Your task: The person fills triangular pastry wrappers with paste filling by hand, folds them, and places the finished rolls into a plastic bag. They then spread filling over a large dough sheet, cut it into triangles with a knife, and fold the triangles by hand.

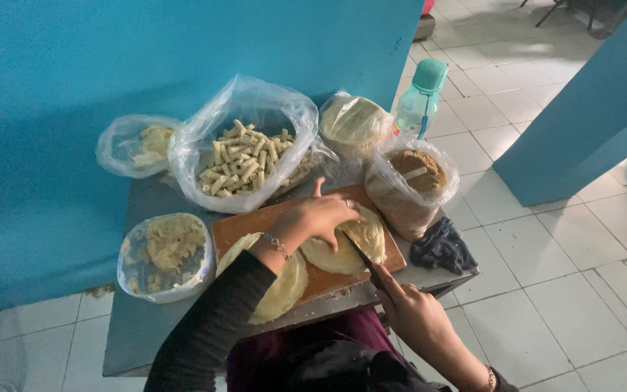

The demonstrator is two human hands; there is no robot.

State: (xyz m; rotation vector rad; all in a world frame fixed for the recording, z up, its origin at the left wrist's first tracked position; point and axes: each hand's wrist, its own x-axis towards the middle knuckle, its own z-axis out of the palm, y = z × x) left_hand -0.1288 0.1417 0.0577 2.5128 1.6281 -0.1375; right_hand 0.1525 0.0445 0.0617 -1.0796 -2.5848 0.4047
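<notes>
My left hand [318,216] presses flat on a round pale wrapper sheet [366,238] that lies on a brown wooden cutting board [244,223]. A dark knife [362,258] is gripped in my right hand [415,313], its blade laid across the sheet just beside my left fingers. Another stack of pale round sheets [284,287] rests at the board's near left, partly under my left forearm.
On the small grey table [136,327]: a clear bowl of pale filling [168,254], a bag of small rolled pieces [244,161], a bag with filling [141,143], a bag of sheets [353,123], a bag of brown powder [415,178], a dark cloth [442,248]. A green bottle [421,96] stands behind. Blue walls surround.
</notes>
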